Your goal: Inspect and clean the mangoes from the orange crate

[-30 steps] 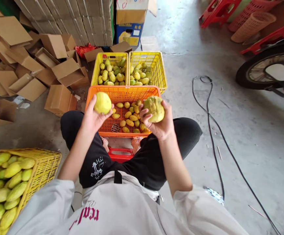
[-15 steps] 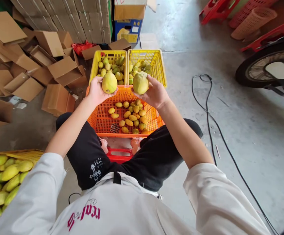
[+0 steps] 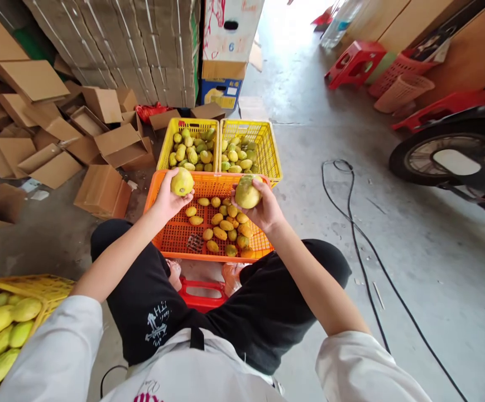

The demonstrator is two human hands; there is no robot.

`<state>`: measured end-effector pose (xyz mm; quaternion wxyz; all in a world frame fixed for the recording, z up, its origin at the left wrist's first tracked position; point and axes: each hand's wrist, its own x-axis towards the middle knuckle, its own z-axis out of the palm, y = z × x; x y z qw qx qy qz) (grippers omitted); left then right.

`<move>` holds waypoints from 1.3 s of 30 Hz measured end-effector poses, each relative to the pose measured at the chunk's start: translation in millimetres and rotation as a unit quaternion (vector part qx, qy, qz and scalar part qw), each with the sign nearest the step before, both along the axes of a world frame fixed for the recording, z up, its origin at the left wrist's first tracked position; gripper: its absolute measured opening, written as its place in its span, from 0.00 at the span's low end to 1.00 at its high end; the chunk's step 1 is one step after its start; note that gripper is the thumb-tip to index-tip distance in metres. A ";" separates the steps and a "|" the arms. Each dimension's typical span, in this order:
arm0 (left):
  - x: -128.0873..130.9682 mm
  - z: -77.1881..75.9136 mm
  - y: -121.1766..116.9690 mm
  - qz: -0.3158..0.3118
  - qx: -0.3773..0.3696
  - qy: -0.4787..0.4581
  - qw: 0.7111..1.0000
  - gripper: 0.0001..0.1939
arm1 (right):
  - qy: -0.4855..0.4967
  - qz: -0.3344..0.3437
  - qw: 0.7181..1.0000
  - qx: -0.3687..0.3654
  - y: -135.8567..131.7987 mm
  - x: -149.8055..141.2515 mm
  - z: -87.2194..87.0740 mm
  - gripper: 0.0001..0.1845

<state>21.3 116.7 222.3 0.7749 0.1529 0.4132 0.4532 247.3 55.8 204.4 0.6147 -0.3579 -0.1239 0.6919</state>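
Note:
My left hand (image 3: 167, 199) is closed round a yellow mango (image 3: 182, 182) above the far left part of the orange crate (image 3: 164, 237). My right hand (image 3: 262, 209) grips a second, greener mango (image 3: 247, 191) above the crate's far right part. The orange crate sits on the floor between my knees and holds several small mangoes (image 3: 221, 225). Just beyond it stand two yellow crates (image 3: 272, 158) side by side, each partly filled with mangoes. Both arms are stretched forward over my black-trousered legs.
A yellow crate (image 3: 52, 287) heaped with mangoes sits at my lower left. Flat and folded cardboard boxes (image 3: 104, 190) pile up at the left and back. A black cable (image 3: 353, 223) runs along the floor at right, beside a motorbike wheel (image 3: 443, 159). A red stool (image 3: 200, 293) is under me.
Both hands first rose with their mangoes towards the yellow crates, then came back down over the orange crate's far edge. The view has tilted up and shows more of the room.

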 end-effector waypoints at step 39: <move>9.4 -11.6 -15.8 0.001 -0.142 -0.018 0.990 0.12 | 0.107 0.030 0.994 -0.016 4.5 -12.2 -16.5 0.10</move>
